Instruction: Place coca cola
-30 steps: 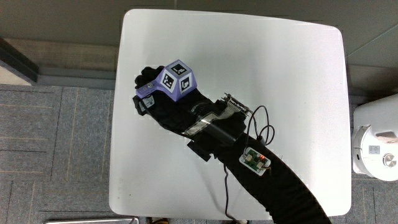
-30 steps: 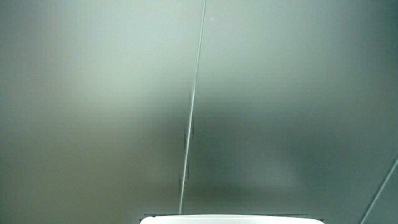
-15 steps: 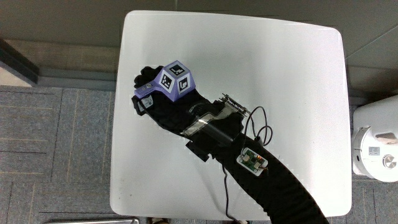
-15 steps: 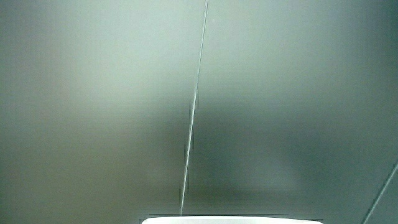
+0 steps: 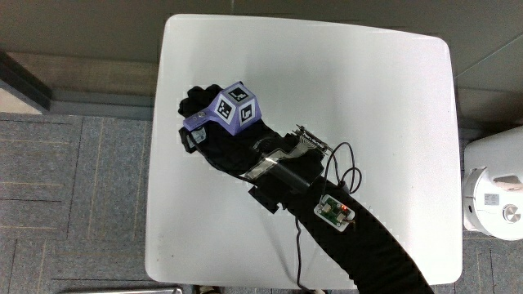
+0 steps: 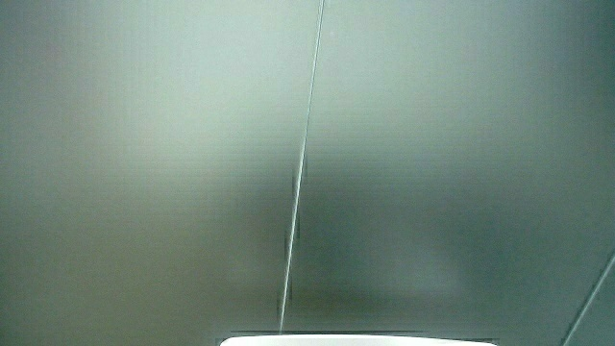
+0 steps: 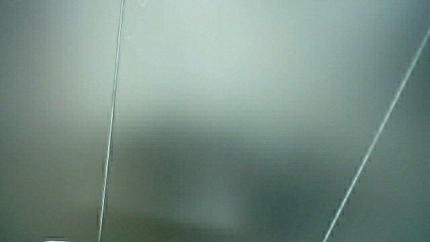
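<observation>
Over the white table [image 5: 368,122], close to the edge that runs along the grey carpet [image 5: 73,196], is where my hand [image 5: 214,131] is sitting. It's in the black glove, palm down as far as the main view shows. The patterned cube [image 5: 231,107] on its back has purple faces with black-and-white markers, and it's tilted so three faces catch the camera.

Honestly, I can't tell whether the hand is clamped on anything, loose or balled up, because the glove and the cube cover whatever is underneath. Same goes for the coca cola. No can or bottle shows anywhere on the tabletop, so if it's under my palm it's hidden, and I can't say where it is or what it looks like.

My forearm [image 5: 368,245] runs from the hand back toward my edge of the table in a black sleeve. A silvery strap with a comb-like connector [image 5: 306,140] sits at the wrist. Thin black wires [image 5: 343,163] loop from there to a small green circuit board [image 5: 337,212] with a red light, lying on the sleeve.

Off the table, on the floor past its other edge, there's a white rounded unit [image 5: 494,192].

Both side views just show a pale wall with thin seams, plus a sliver of the table's white edge in a side view [image 6: 356,340].
</observation>
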Available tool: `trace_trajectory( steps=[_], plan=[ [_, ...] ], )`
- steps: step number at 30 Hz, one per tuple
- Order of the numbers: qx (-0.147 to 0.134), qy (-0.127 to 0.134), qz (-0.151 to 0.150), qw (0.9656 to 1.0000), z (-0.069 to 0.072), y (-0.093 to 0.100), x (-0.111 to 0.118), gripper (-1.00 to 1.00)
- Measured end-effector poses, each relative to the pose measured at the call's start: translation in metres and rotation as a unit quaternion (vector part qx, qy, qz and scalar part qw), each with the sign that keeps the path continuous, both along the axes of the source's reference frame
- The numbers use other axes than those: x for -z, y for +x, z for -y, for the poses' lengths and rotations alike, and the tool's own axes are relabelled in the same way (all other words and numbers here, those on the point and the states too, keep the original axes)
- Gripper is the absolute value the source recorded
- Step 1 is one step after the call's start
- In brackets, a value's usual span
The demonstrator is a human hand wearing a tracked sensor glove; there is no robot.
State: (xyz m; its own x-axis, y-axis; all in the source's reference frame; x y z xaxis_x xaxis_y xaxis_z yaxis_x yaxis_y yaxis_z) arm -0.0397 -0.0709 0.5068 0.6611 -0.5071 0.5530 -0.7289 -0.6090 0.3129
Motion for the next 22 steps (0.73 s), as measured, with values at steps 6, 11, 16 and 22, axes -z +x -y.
trace_trajectory(
  steps=[6, 11, 16, 22],
  plan=[
    [0.004, 0.009, -0.015, 0.9998, -0.005, 0.001, -0.003, -0.82],
    [-0.001, 0.013, -0.012, 0.9998, -0.006, 0.003, -0.004, -0.95],
    [-0.001, 0.021, -0.012, 0.9997, -0.006, 0.004, 0.000, -1.00],
    [-0.006, 0.042, 0.003, 0.9991, -0.009, 0.010, -0.005, -1.00]
  ],
)
